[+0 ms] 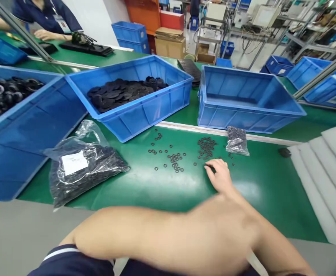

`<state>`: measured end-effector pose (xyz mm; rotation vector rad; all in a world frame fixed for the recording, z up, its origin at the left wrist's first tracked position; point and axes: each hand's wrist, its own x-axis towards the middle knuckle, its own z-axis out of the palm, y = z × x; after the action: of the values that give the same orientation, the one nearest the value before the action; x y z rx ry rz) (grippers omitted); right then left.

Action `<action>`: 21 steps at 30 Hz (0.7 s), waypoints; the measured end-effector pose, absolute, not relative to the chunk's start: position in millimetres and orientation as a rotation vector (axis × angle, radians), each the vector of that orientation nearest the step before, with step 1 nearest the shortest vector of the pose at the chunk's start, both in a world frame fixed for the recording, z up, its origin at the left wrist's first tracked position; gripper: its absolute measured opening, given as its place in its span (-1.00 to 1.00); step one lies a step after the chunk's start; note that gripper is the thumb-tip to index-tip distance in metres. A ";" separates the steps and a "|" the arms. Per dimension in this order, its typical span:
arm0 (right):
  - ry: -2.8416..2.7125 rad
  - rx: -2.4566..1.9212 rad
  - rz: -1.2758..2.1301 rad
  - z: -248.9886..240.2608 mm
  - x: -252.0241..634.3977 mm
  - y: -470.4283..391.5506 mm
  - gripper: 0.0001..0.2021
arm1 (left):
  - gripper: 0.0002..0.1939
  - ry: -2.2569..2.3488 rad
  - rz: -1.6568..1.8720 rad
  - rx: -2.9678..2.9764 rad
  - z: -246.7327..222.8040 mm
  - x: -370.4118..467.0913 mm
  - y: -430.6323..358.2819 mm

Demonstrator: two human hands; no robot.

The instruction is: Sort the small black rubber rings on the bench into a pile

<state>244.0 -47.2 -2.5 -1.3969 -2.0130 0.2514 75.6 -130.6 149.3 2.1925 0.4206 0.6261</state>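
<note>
Head view: small black rings point(207, 146) lie just beyond the right grip point(220, 176), likely spread flat for easy reach. It curls, whether pinching I cannot tell (nor for the blurred left hand point(225, 226)).

arms point(133, 230) crossed, left hand point(228, 222) blurred, perhaps curled

The right hand point(219, 174) is just beside a cluster of dark rings point(206, 147); right of the cluster lies a small plastic bag point(236, 140).
</note>
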 end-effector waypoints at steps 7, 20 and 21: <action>-2.238 -1.472 0.345 0.5 212.4 -30.4 -0.88 | -0.71 1.657 1.269 2.167 32.1 -10.3 -4.4; -2.497 -1.632 0.082 3.8 184.4 -47.2 -0.74 | -0.69 1.697 1.027 2.197 -20.3 -20.6 -0.1; -2.484 -1.632 0.082 1.9 184.4 -50.0 -0.73 | -0.67 1.698 0.995 2.216 -19.8 -20.5 -1.1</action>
<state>184.4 -50.0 1.9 -1.6324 -2.4839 0.0818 -20.5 -1.1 -19.8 2.2162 1.6981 0.9950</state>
